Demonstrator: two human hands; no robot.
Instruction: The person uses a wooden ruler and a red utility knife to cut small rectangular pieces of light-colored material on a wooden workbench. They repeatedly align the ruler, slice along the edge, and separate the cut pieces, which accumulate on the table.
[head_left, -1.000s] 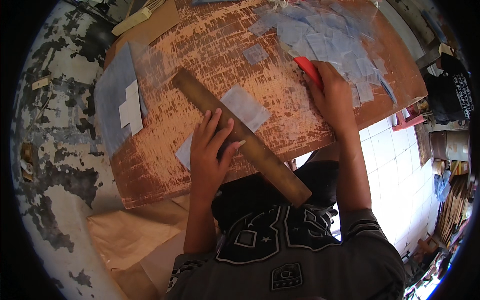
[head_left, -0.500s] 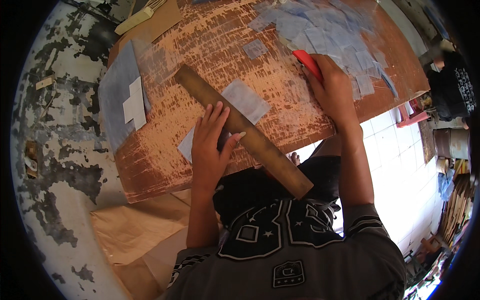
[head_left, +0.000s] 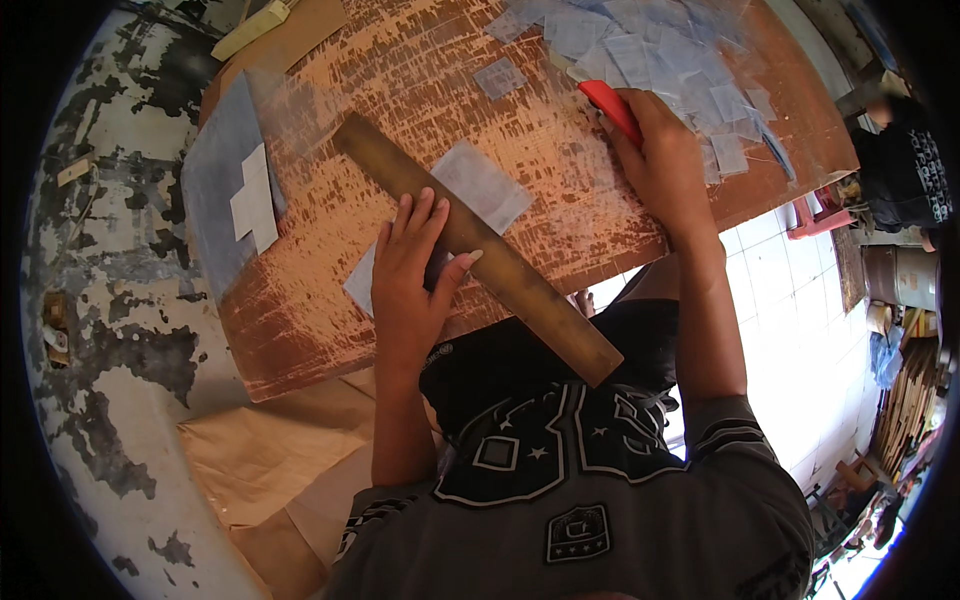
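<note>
My left hand (head_left: 408, 262) lies with fingers spread, pressing on a long brown straightedge (head_left: 520, 283). The bar runs diagonally over the worn table and its near end sticks out past the edge. Beneath the bar is a translucent grey sheet (head_left: 482, 187), with more of it showing on the left under my hand. My right hand (head_left: 668, 165) is closed around a red-handled utility knife (head_left: 610, 110), raised near the pile of cut pieces. The pale tip of the knife points toward the far left. One small cut square (head_left: 499, 78) lies apart from the pile.
A heap of translucent squares (head_left: 650, 60) covers the far right of the wooden table (head_left: 290, 345). At the left lie a larger grey sheet (head_left: 225, 170) and white paper pieces (head_left: 255, 205). Brown paper (head_left: 270, 450) sits below the table. A person in black (head_left: 905, 170) is at the right.
The table and what lies on it sit slightly farther left and up in the picture. My left hand stays on the straightedge, and my right hand still holds the knife.
</note>
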